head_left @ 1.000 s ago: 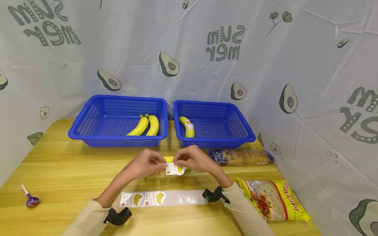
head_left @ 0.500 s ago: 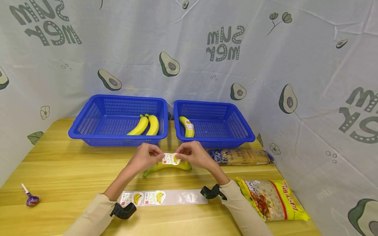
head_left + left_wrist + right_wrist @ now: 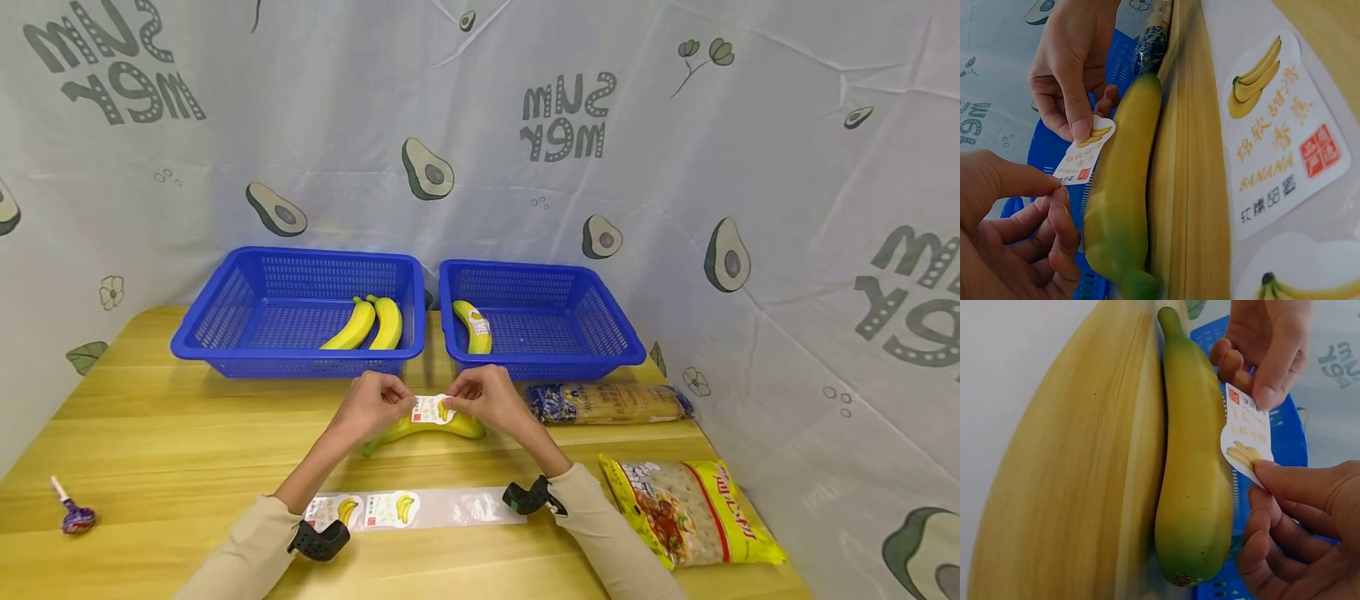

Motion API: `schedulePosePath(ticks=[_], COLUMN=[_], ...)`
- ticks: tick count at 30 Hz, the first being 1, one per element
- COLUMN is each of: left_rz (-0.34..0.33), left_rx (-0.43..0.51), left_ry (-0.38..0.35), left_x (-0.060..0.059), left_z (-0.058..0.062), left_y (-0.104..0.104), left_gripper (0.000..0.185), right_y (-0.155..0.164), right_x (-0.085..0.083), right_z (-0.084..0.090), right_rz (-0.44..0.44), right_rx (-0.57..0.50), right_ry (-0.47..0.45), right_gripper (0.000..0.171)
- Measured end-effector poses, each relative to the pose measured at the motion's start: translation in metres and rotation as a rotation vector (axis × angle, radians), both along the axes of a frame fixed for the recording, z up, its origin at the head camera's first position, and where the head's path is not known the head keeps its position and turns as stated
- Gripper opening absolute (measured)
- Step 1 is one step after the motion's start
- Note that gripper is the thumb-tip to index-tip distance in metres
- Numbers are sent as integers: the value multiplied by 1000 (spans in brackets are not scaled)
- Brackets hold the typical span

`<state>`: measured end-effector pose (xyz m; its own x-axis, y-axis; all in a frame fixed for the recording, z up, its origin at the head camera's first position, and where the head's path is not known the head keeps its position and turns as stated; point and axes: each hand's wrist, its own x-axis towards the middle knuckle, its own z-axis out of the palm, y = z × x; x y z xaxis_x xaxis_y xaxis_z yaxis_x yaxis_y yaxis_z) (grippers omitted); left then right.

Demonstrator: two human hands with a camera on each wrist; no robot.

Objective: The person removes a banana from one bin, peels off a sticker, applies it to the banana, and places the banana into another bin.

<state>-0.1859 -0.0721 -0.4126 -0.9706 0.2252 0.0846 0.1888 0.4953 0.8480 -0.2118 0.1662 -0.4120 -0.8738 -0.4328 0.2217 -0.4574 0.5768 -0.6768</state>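
A white banana sticker [image 3: 432,409] is stretched between both hands, right at the top of a yellow-green banana [image 3: 405,427] lying on the table. My left hand [image 3: 377,406] pinches the sticker's left end between thumb and finger. At the other end, my right hand [image 3: 489,400] pinches the rounded part with the printed bananas. Both wrist views show the sticker [image 3: 1087,152] close against the banana's upper side [image 3: 1194,456]. A clear backing strip [image 3: 472,507] with two more stickers lies nearer the person, its left end partly behind the left wrist.
Behind stand two blue baskets: the left one [image 3: 300,354] holds two bananas [image 3: 386,323], the right one [image 3: 547,360] a single stickered banana [image 3: 471,325]. A noodle pack [image 3: 611,404] and a yellow food bag [image 3: 690,512] lie on the right, a lollipop [image 3: 77,517] at far left.
Both hands have moved the sticker away from the person, from in front of the banana to its top. The banana, mostly covered at first, now shows below the sticker.
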Motion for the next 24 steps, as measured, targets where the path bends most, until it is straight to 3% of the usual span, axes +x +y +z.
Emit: schedulePosePath(ticks=[24], left_rz=[43], left_rx=[-44], left_ry=[35], left_x=[-2], left_z=[-13], left_y=[3], left_gripper=[10], right_y=[-5], right_x=[-1], right_z=[-10], right_rz=[-4], right_rx=[-26], right_ry=[65], right_gripper=[12])
